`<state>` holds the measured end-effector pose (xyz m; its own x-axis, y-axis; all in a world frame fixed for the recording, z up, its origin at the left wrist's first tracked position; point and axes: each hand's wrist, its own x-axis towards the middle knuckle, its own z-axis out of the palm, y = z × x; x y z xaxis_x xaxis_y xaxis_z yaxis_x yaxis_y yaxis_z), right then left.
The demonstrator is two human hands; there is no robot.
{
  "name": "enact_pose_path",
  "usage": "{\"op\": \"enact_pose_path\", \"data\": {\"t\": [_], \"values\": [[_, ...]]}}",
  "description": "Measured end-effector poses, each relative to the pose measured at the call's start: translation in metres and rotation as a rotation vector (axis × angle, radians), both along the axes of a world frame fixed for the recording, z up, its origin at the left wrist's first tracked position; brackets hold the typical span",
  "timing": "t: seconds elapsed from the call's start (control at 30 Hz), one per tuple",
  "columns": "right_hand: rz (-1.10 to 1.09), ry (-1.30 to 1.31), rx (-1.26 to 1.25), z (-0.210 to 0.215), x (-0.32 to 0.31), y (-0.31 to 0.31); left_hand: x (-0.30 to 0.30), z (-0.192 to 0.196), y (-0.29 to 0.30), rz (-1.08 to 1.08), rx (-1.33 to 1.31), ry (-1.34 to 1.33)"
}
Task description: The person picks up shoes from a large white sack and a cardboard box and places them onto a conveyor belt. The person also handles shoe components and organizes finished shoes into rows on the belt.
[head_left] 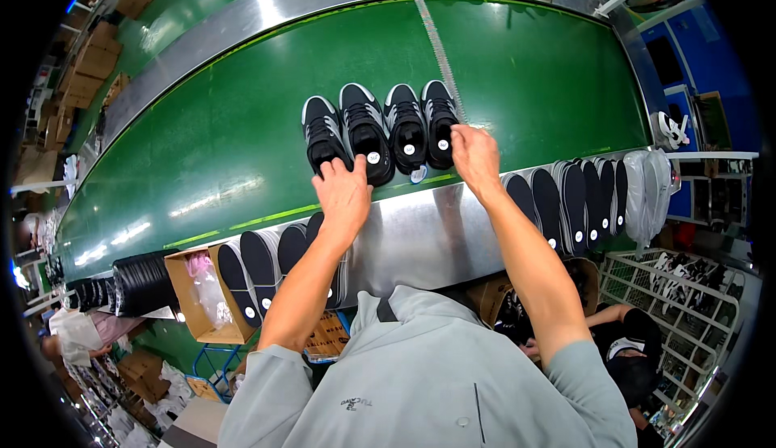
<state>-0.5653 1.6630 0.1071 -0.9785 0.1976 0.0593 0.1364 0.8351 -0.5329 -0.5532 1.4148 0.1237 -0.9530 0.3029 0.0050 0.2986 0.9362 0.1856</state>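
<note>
Several black sneakers with white soles stand side by side on the green conveyor belt (242, 133), heels toward me. My left hand (343, 193) rests with spread fingers on the heel of the leftmost sneaker (323, 133). My right hand (475, 157) reaches to the heel of the rightmost sneaker (439, 121) and pinches at it. Between them stand two more sneakers (365, 129) (406, 129), each with a round white sticker on its insole. A small pale tag (417, 176) lies at the belt's near edge.
A steel ledge (420, 234) runs along the belt's near side. Black insoles stand in rows at the left (263, 262) and right (566, 197). A cardboard box (194, 302) holds pink plastic. A wire cart (687, 286) with shoes stands at the right. Another person (622, 343) crouches below.
</note>
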Motion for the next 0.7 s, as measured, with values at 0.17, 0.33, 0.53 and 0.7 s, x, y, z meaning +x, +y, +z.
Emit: {"op": "enact_pose_path", "data": {"t": [0.17,0.33,0.53,0.7], "values": [[-0.221,0.049,-0.412,0.025,0.066,-0.009,0.013,-0.007,0.018,-0.153,0.269,0.024],[-0.052,-0.268,-0.533,0.001,0.158,-0.022,-0.001,-0.020,0.076,-0.010,0.171,-0.177],[-0.104,-0.415,-0.584,-0.011,0.235,-0.013,-0.021,-0.055,0.078,-0.083,0.064,-0.143],[-0.262,-0.447,-0.594,-0.022,0.286,0.007,0.020,0.007,0.044,-0.148,0.273,0.064]]}}
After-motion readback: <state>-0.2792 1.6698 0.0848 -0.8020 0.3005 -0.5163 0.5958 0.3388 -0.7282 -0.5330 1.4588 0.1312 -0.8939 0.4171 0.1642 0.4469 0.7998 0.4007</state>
